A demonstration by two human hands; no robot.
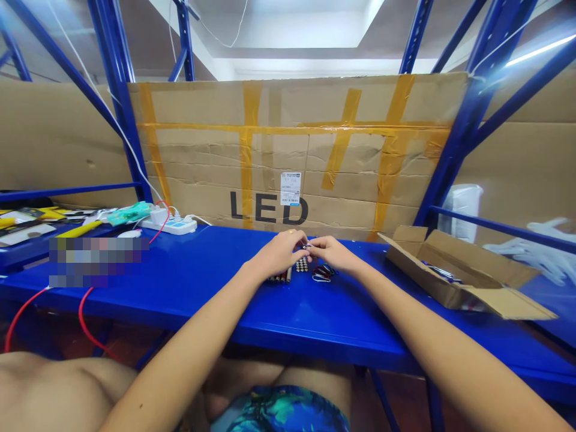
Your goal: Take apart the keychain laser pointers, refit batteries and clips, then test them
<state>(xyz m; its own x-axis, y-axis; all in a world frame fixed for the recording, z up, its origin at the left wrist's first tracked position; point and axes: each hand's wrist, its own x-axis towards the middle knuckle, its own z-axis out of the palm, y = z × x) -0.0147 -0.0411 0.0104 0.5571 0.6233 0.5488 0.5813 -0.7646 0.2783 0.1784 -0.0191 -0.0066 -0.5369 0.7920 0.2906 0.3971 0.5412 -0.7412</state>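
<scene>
Both my hands meet over the far middle of the blue table (189,282). My left hand (281,252) and my right hand (332,252) have their fingers pinched together on one small dark part (306,245) held between them; it is too small to name. Under the hands lie a cluster of small metal cylinders (302,264), a row of thin dark sticks (279,278) and a few carabiner-like clips (323,273).
An open cardboard box (454,270) lies at the right with thin metal items inside. A white power strip (173,225) with red and white cables sits at the back left. A taped cardboard sheet marked LED (270,207) stands behind the table.
</scene>
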